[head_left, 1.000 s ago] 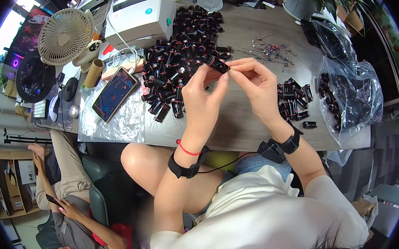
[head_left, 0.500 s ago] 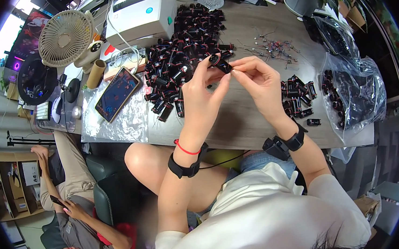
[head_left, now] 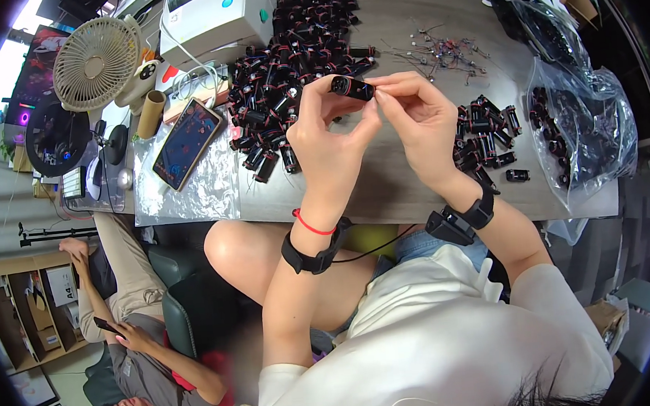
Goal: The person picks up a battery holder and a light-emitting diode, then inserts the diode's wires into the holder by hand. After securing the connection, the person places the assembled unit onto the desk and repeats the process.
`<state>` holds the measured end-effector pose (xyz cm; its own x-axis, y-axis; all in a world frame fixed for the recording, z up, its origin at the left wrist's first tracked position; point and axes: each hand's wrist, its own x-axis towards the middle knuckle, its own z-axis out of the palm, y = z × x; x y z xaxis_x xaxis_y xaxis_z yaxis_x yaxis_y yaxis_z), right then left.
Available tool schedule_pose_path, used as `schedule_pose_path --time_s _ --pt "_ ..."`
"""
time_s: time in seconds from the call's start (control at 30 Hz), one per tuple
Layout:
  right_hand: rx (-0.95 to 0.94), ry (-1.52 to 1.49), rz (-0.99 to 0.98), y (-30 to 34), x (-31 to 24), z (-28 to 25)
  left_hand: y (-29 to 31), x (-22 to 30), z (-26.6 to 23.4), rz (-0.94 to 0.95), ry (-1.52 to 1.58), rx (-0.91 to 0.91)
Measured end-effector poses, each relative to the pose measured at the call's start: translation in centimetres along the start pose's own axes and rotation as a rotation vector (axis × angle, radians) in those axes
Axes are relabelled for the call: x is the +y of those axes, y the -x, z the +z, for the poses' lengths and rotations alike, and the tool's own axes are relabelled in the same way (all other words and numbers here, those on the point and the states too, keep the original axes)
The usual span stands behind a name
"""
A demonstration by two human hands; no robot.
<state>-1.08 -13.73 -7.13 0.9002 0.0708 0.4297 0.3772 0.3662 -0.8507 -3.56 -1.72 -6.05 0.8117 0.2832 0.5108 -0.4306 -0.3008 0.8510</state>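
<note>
Between thumb and fingers, my left hand (head_left: 330, 130) holds a small black cylindrical part (head_left: 352, 88) above the table. My right hand (head_left: 415, 110) meets it at the right end, thumb and forefinger pinched together; whatever is in that pinch is too small to make out. Behind and left of my hands lies a big heap of similar black parts (head_left: 304, 40) with red bands and thin wires. A smaller pile of them (head_left: 487, 133) sits to the right of my right hand. Farther back is a scatter of tiny components with wire leads (head_left: 443, 52).
A clear plastic bag (head_left: 594, 128) with more black parts lies at the right edge. On the left are a phone (head_left: 187, 144) on a clear plastic sheet (head_left: 187, 202), a cardboard tube (head_left: 151, 114), a fan (head_left: 96, 64) and a white box-shaped machine (head_left: 215, 21). Another person (head_left: 150, 354) sits at left.
The whole view has shifted slightly. The held part has turned from a slant to nearly level, and my right fingers stay at its end.
</note>
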Motion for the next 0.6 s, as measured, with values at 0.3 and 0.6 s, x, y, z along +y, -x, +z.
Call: schedule_pose_path --time_s 0.3,0.6 --pt "-0.094 -0.024 0.137 -0.7 -0.13 -0.93 -0.09 0.44 -0.44 -0.196 0.171 -0.007" --pt "-0.087 0.035 0.033 -0.22 -0.62 -0.61 0.23 0.8 0.08 -0.133 0.161 0.031"
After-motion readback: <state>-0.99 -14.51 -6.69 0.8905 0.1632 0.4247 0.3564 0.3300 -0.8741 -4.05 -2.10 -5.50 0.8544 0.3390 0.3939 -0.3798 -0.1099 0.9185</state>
